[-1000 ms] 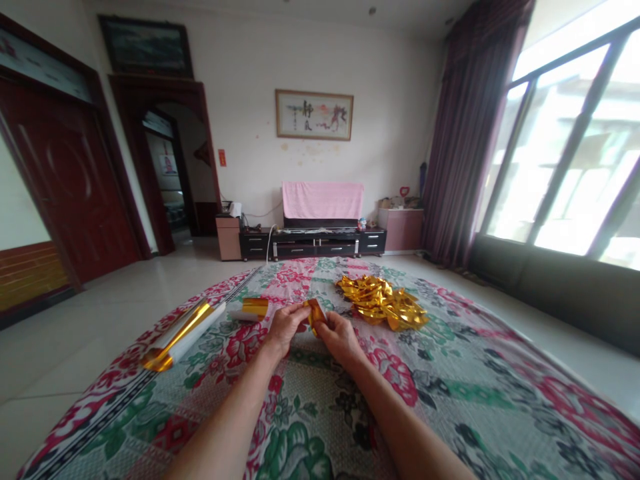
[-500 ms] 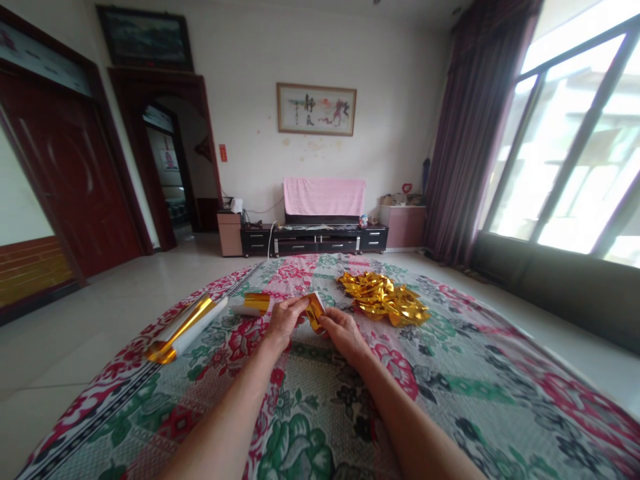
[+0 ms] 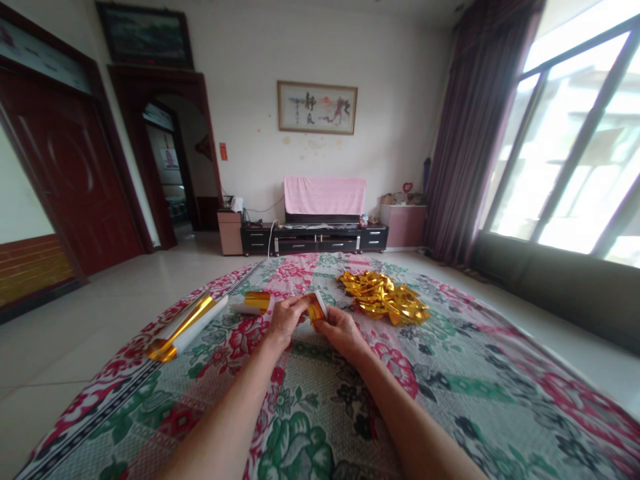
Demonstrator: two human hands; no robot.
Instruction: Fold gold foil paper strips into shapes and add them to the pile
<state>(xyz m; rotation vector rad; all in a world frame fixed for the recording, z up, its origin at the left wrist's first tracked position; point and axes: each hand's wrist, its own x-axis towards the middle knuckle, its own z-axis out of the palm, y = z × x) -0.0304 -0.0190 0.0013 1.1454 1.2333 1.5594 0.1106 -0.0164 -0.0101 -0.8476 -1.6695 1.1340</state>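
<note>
A small piece of gold foil paper [image 3: 315, 311] with a white edge is held between my two hands above the patterned cloth. My left hand [image 3: 286, 323] pinches its upper left side. My right hand [image 3: 344, 331] grips its lower right side. To the right lies a heap of shiny folded gold pieces [image 3: 385, 297]. Left of my hands rests a short curled gold and white sheet [image 3: 257, 303]. Farther left is a larger, loosely rolled gold and white sheet [image 3: 187, 329].
The floral cloth [image 3: 300, 447] covers the broad surface under my arms. Beyond it stand a low black cabinet [image 3: 320, 245] and a pink cloth [image 3: 325, 195] over a screen. A purple curtain [image 3: 470, 147] and windows are at the right.
The foil piece between my hands has turned slightly, with more of its white edge showing on the right. My right fingers have shifted a little lower on it.
</note>
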